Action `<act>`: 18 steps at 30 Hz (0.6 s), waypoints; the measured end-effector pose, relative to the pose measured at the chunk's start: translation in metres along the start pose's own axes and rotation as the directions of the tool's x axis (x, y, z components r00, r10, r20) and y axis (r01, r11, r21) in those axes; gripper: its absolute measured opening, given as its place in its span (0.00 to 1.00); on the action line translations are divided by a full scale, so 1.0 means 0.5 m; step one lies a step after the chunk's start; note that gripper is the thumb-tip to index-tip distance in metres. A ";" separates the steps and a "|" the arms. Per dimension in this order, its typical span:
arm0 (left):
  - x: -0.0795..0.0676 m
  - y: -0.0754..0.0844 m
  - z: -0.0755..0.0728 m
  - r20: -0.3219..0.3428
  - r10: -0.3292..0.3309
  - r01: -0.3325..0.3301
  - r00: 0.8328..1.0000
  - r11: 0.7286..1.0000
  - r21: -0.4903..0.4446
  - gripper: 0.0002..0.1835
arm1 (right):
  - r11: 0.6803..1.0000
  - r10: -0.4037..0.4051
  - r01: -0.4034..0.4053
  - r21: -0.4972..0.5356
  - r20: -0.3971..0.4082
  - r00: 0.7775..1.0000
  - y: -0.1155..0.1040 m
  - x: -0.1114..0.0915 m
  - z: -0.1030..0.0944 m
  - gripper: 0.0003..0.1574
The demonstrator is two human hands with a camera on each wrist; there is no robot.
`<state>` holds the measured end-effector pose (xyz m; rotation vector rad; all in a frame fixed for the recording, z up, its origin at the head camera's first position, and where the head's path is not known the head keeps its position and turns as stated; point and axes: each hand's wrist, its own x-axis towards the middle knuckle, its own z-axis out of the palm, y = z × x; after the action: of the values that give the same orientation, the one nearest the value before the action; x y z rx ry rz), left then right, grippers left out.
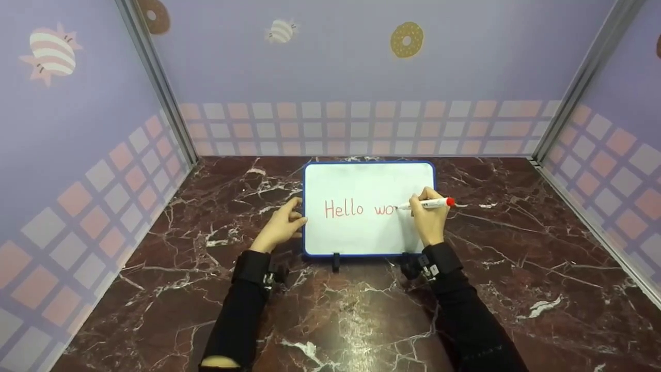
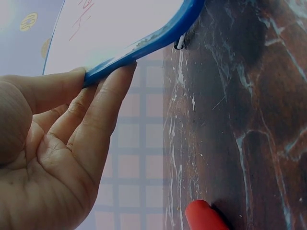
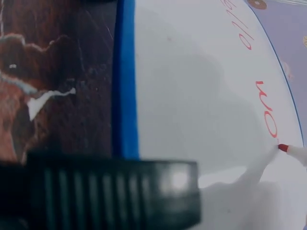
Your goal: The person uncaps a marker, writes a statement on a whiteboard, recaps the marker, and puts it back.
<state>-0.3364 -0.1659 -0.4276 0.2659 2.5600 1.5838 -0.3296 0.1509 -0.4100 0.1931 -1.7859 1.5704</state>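
Observation:
A whiteboard (image 1: 361, 235) with a blue frame stands on the table, bearing the red words "Hello wo". My left hand (image 1: 281, 223) pinches its left edge; in the left wrist view the thumb (image 2: 60, 88) lies on the front and fingers reach behind the blue frame (image 2: 144, 48). The right hand (image 1: 431, 217) grips a white marker (image 1: 431, 203) with a red end, over the board's right half. In the right wrist view the red marker tip (image 3: 283, 148) meets the board beside the "o"; that hand is mostly out of this view.
Black feet (image 1: 336, 262) stick out below the board's front edge. The dark red marbled table (image 1: 351, 310) runs back to a purple wall (image 1: 330, 72) with a tile pattern. A red rounded object (image 2: 205, 215) lies on the table in the left wrist view.

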 end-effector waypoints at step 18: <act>-0.003 0.003 0.000 0.002 -0.005 0.005 1.000 1.000 -0.007 0.29 | 1.000 -0.016 0.017 0.006 -0.038 0.999 -0.005 0.003 -0.006 0.18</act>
<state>-0.3348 -0.1655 -0.4263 0.2608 2.5510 1.5897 -0.3281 0.1538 -0.4072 0.1797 -1.7461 1.5584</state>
